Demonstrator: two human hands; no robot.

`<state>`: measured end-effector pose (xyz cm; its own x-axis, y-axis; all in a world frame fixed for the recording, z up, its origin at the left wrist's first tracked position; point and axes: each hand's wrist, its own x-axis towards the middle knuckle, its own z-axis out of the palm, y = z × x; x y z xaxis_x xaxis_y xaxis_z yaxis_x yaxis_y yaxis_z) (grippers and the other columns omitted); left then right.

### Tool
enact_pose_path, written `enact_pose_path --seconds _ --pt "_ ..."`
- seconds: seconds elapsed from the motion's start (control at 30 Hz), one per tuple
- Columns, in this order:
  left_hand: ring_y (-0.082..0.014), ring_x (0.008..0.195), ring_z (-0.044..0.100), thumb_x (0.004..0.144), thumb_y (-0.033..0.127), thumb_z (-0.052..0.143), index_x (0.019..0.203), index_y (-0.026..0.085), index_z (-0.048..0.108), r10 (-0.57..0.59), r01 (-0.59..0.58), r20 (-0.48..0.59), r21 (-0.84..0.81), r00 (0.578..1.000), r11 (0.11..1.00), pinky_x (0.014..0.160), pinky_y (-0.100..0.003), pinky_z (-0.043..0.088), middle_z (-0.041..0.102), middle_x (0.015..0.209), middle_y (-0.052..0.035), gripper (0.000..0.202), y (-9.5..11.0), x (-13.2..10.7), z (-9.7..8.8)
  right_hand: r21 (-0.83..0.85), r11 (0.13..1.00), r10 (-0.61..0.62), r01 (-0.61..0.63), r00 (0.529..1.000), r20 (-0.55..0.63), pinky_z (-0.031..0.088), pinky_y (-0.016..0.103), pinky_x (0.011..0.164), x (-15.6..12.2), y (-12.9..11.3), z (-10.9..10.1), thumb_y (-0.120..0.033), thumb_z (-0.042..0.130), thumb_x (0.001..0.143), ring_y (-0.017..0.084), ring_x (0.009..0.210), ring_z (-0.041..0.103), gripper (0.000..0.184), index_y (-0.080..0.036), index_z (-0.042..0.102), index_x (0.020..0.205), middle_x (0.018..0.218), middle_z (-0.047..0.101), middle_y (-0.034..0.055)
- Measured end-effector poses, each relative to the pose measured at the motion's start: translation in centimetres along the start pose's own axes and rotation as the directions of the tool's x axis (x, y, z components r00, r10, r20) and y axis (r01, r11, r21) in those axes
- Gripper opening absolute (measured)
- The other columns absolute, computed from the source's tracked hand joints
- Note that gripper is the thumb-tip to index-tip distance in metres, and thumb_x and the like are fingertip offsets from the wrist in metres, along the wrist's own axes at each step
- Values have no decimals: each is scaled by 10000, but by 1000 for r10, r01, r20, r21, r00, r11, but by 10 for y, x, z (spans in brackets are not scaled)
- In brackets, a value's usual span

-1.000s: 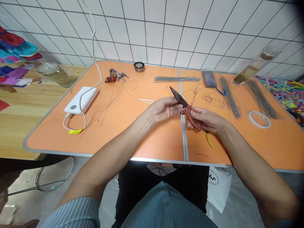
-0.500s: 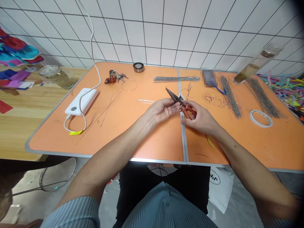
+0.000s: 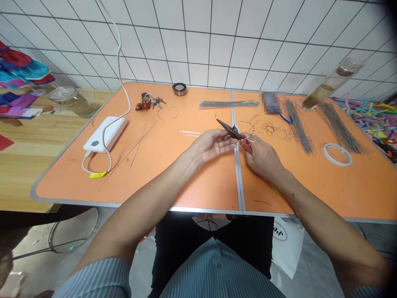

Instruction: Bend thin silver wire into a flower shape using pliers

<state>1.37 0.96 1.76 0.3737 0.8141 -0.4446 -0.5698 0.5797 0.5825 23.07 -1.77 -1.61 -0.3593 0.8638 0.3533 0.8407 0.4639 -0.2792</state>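
Observation:
My left hand [image 3: 211, 145] pinches a small looped wire piece [image 3: 238, 141] over the middle of the orange table [image 3: 173, 178]. My right hand [image 3: 263, 157] is closed round the red handles of long-nose pliers [image 3: 229, 129], whose dark jaws point up and left across the wire piece. The two hands nearly touch at the seam between the two table halves. More bent wire shapes [image 3: 277, 131] lie just beyond my right hand.
Straight wire bundles [image 3: 229, 103] lie at the back, with more wires [image 3: 299, 126] on the right. A tape roll [image 3: 337, 154], a bottle [image 3: 328, 86], keys [image 3: 150, 101], a dark tape roll [image 3: 179, 88], a white power bank [image 3: 105, 133] with cable, and a lidded jar [image 3: 72, 99] are around.
My right hand has turned over and slid up-left, so its back now hides the plier handles. The pliers lie flatter. The yellow tool under my wrist is now hidden.

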Motion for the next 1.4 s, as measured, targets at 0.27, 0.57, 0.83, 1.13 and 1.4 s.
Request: enact_pose_path --seconds 0.27,0.57,0.83,1.13,1.4 --pt "-111 635 736 1041 12 603 825 83 731 43 -47 37 121 998 992 721 -242 622 760 735 -64 261 0 -1 1 168 985 37 -43 998 41 562 439 828 0 6 2 -333 521 1108 363 1035 786 271 -226 729 1245 1165 843 137" --pt "-99 566 722 1029 53 653 830 91 709 154 -158 37 225 987 961 625 -219 608 777 736 -57 211 -4 -5 3 254 962 78 -100 993 94 515 394 774 1 9 0 -390 543 1100 327 930 777 284 -217 731 1223 1090 845 121" --pt "-112 563 729 996 62 673 807 100 710 149 -151 27 276 988 949 602 -220 605 784 719 -67 196 -5 -8 4 254 962 84 -102 993 80 499 378 741 2 7 0 -376 564 1081 309 872 756 237 -223 722 1171 1042 835 115" --pt "-115 607 744 964 -3 627 836 118 698 145 -158 67 243 987 957 655 -238 622 791 756 -59 190 -6 -7 2 229 969 83 -95 995 58 499 388 764 2 4 -5 -361 535 1087 325 944 759 247 -223 714 1184 1061 823 115" --pt "-108 604 717 991 161 705 859 147 684 90 -105 75 226 993 968 625 -225 588 777 768 -43 134 -6 -3 -4 123 991 49 -51 999 21 488 398 758 2 2 -6 -395 456 1143 328 981 760 358 -229 727 1307 1146 831 135"
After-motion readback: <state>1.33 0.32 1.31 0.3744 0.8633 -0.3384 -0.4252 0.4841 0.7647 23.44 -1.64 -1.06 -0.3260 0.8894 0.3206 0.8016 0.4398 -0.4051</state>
